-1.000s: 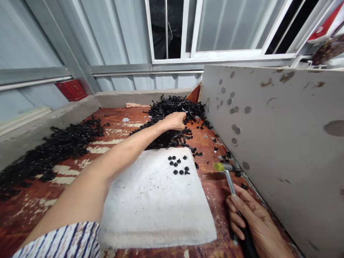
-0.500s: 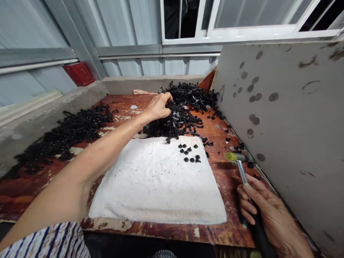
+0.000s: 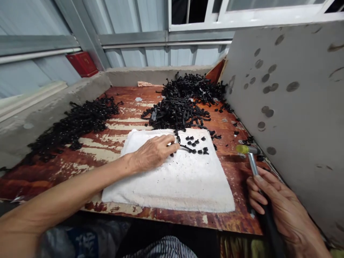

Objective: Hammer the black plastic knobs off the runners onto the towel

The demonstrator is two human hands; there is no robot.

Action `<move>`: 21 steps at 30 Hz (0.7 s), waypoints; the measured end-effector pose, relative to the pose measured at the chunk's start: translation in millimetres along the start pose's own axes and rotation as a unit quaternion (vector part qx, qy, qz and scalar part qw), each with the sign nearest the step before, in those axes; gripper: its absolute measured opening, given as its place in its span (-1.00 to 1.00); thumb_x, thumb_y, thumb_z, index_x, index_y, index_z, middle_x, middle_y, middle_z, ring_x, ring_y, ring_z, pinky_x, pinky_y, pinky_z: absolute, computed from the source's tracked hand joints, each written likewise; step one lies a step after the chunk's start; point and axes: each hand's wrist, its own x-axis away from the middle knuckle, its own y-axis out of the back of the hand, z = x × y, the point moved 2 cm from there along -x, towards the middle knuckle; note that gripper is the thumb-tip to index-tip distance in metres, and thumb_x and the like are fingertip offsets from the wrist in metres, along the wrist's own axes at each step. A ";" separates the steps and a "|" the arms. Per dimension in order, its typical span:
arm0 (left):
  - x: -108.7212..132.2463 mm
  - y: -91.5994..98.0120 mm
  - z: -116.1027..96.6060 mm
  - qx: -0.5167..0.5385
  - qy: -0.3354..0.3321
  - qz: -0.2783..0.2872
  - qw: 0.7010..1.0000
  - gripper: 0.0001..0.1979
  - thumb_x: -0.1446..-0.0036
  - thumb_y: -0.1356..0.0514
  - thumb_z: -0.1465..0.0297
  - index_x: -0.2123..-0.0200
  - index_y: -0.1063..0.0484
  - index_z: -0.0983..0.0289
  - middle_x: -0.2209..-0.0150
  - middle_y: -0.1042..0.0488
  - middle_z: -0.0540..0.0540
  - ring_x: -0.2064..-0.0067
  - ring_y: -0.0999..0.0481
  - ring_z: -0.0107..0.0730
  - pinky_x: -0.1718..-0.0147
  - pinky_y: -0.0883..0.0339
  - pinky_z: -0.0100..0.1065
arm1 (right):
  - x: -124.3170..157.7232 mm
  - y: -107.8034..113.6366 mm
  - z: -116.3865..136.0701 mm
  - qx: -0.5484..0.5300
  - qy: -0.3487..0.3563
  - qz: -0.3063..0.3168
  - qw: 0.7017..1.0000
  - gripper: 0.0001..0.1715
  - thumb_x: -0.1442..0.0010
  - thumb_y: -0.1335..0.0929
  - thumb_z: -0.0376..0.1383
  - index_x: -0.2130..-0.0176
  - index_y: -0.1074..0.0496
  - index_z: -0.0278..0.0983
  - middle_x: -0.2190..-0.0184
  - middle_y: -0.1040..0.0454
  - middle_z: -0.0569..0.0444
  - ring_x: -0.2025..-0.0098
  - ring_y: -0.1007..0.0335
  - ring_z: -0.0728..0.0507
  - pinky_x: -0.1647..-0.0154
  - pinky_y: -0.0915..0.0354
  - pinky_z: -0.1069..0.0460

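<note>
On the head camera I record a hammer (image 3: 253, 164) with its head lying crosswise: the yellow face points left, the grey end right toward a spotted grey panel (image 3: 301, 118). Its long axis, the handle, slopes down and rightward to the near edge of my view. A thin black strip (image 3: 186, 146) runs mainly crosswise, its disc-shaped end pointing right.

The worktop (image 3: 129, 95) is red-brown with the finish worn through in pale streaks. A white cloth (image 3: 172, 186) lies on it, carrying loose black caps (image 3: 194, 144) and dark specks. I count three black heaps: left (image 3: 80, 122), middle (image 3: 172, 114) and far (image 3: 192, 86). Beyond are a corrugated metal wall (image 3: 134, 18), a window frame (image 3: 242, 17) and a red box (image 3: 82, 64).

The left hand (image 3: 154, 152) is over the cloth, fingers pinched on the strip, which extends from the fingertips toward the caps. The right hand (image 3: 279, 200) has its fingers clamped round the hammer's handle, head clear beyond them.
</note>
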 end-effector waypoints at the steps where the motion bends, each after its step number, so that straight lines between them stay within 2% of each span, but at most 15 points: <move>1: 7.1 1.1 -3.1 0.026 0.013 0.047 0.998 -0.54 -0.06 0.03 0.66 -0.03 -0.29 0.32 0.03 -0.33 0.22 0.08 -0.36 -0.26 0.14 -0.34 -0.28 | 0.1 0.6 -0.5 0.002 0.003 0.003 1.000 -0.18 0.45 -0.64 -0.10 0.21 -0.37 -0.27 0.61 -0.15 0.22 0.70 0.06 0.10 0.83 0.00 0.19; 3: 17.5 9.0 -3.5 0.106 0.055 0.120 0.986 -0.48 -0.11 -0.04 0.56 -0.18 -0.15 0.32 -0.07 -0.28 0.25 -0.03 -0.32 -0.20 0.02 -0.29 -0.21 | 0.1 1.9 -1.5 0.005 0.009 0.013 1.000 -0.24 0.38 -0.64 -0.11 0.19 -0.39 -0.26 0.60 -0.15 0.20 0.69 0.05 0.10 0.82 -0.03 0.19; 5: 21.8 19.0 1.1 0.200 0.107 0.163 0.960 -0.42 -0.15 -0.12 0.44 -0.23 -0.07 0.32 -0.10 -0.26 0.25 -0.09 -0.29 -0.21 -0.07 -0.21 -0.23 | -0.5 3.4 -2.9 0.010 0.008 0.008 1.000 -0.27 0.38 -0.63 -0.13 0.21 -0.41 -0.25 0.59 -0.15 0.19 0.69 0.04 0.10 0.82 -0.04 0.19; 8: 17.2 24.5 9.4 0.286 0.206 0.192 0.916 -0.56 -0.20 -0.14 0.29 -0.11 -0.16 0.30 -0.04 -0.31 0.20 -0.04 -0.32 -0.27 -0.03 -0.19 -0.30 | -1.8 4.8 -4.6 0.018 0.004 -0.016 1.000 -0.30 0.45 -0.64 -0.14 0.29 -0.41 -0.26 0.60 -0.12 0.18 0.70 0.07 0.11 0.84 -0.02 0.19; 11: -0.2 17.8 8.4 0.237 0.245 0.194 0.920 -0.70 -0.30 -0.01 0.19 0.07 -0.23 0.30 0.10 -0.37 0.17 0.08 -0.35 -0.24 0.08 -0.19 -0.26 | -2.1 3.8 -4.8 0.014 0.003 -0.025 1.000 -0.31 0.46 -0.64 -0.15 0.31 -0.41 -0.25 0.60 -0.10 0.17 0.68 0.06 0.10 0.83 -0.01 0.20; 15: -29.0 3.2 -3.2 0.145 0.241 0.254 0.925 -0.66 -0.29 0.00 0.22 0.03 -0.21 0.36 0.18 -0.41 0.23 0.12 -0.38 -0.10 0.10 -0.17 -0.14 | -0.6 1.5 -4.3 0.017 -0.007 -0.038 0.999 -0.28 0.48 -0.64 -0.14 0.31 -0.37 -0.23 0.60 -0.11 0.17 0.68 0.05 0.09 0.83 -0.01 0.19; 18: -41.1 -4.8 -2.3 0.193 0.275 0.240 0.911 -0.65 -0.20 -0.05 0.39 -0.03 -0.15 0.38 0.31 -0.43 0.15 0.25 -0.41 -0.21 0.22 -0.20 -0.23 | -0.3 0.6 -4.0 0.025 -0.001 -0.039 0.999 -0.24 0.49 -0.64 -0.14 0.27 -0.37 -0.23 0.60 -0.10 0.18 0.68 0.06 0.09 0.83 -0.01 0.19; 19: -42.5 -6.4 0.8 0.238 0.300 0.219 0.898 -0.63 -0.16 -0.06 0.44 -0.04 -0.13 0.37 0.36 -0.42 0.09 0.32 -0.39 -0.28 0.30 -0.19 -0.28 | -0.5 0.6 -3.9 0.027 0.002 -0.038 0.999 -0.22 0.49 -0.64 -0.15 0.25 -0.38 -0.24 0.60 -0.10 0.18 0.68 0.06 0.09 0.83 -0.01 0.19; 21: -42.6 -7.4 8.4 0.343 0.356 0.177 0.851 -0.60 -0.08 -0.10 0.52 -0.01 -0.11 0.34 0.45 -0.37 -0.01 0.45 -0.33 -0.40 0.47 -0.12 -0.37 | -1.2 1.2 -3.2 0.033 0.006 -0.033 0.999 -0.21 0.48 -0.64 -0.14 0.23 -0.38 -0.26 0.60 -0.11 0.19 0.69 0.06 0.09 0.83 -0.01 0.18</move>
